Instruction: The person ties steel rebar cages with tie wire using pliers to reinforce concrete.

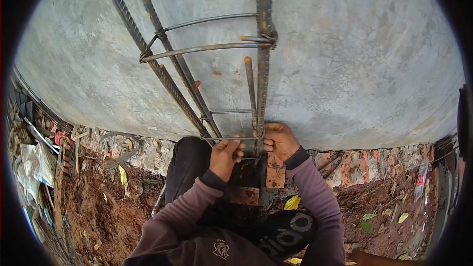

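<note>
We have both hands closed on the lowest stirrup (227,139) of a rebar cage. The left hand (224,156) is fisted around its front rod near mid-span. The right hand (280,141) is curled tight where that rod meets the right upright bar (263,69), and we cannot tell whether those fingers hold the stirrup alone or the bar as well. The stirrup's long axis runs left to right between our hands, so it lies straight across our reach, with the right hand the nearer one to the corner joint.

Just below the hands, red bricks (275,173) sit at the foot of the cage, with brown soil (98,207) to either side.

Beyond the grip the uprights run away from us. The left upright bars (165,71) slant off to the left. A second stirrup (229,112) crosses just past our hands, beside a short loose bar (250,88). Two more stirrups (207,48) are tied well apart from it, farther up. Behind everything stands the grey concrete wall (354,59).
</note>
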`<state>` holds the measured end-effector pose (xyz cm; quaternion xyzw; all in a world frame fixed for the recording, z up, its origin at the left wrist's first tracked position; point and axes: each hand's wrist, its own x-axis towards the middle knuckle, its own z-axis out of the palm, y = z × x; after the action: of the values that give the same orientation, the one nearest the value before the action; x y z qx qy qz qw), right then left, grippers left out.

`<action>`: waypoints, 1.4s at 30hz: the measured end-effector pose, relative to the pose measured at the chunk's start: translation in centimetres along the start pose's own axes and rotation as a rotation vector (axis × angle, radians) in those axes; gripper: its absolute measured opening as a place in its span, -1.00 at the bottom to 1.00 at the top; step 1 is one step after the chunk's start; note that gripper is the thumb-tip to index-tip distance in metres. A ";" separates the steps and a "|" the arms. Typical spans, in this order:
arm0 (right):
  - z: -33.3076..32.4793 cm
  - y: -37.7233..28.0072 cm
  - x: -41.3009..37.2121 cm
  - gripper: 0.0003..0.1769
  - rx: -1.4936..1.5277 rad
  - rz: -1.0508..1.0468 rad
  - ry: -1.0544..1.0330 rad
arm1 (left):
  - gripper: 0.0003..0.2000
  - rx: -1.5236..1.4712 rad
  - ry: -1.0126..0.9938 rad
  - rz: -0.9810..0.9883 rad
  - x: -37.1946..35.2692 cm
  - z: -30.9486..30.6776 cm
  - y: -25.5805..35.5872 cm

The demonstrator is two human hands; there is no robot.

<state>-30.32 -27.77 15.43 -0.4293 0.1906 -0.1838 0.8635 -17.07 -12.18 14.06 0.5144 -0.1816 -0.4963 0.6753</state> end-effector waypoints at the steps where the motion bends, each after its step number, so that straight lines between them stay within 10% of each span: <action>1: 0.7 -0.4 -0.3 -0.83 -0.001 0.004 0.022 | -0.71 -0.076 -0.003 0.022 1.0 0.7 0.0; 15: 3.5 -1.6 -2.4 -0.87 -0.595 -0.463 0.439 | -0.85 -0.210 -0.190 -0.054 4.1 1.0 1.0; 34: 2.9 -0.5 -1.2 -0.72 -0.631 -0.590 0.395 | -0.87 0.086 -0.218 0.458 3.9 1.5 -0.3; 42: 1.6 -1.9 -3.2 -0.72 -1.153 -0.639 0.156 | -0.93 -0.137 -0.206 0.161 3.7 1.6 0.6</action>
<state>-32.63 -26.21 18.37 -0.8433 0.1839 -0.3299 0.3822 -16.38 -16.14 14.22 0.3969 -0.2564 -0.5021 0.7243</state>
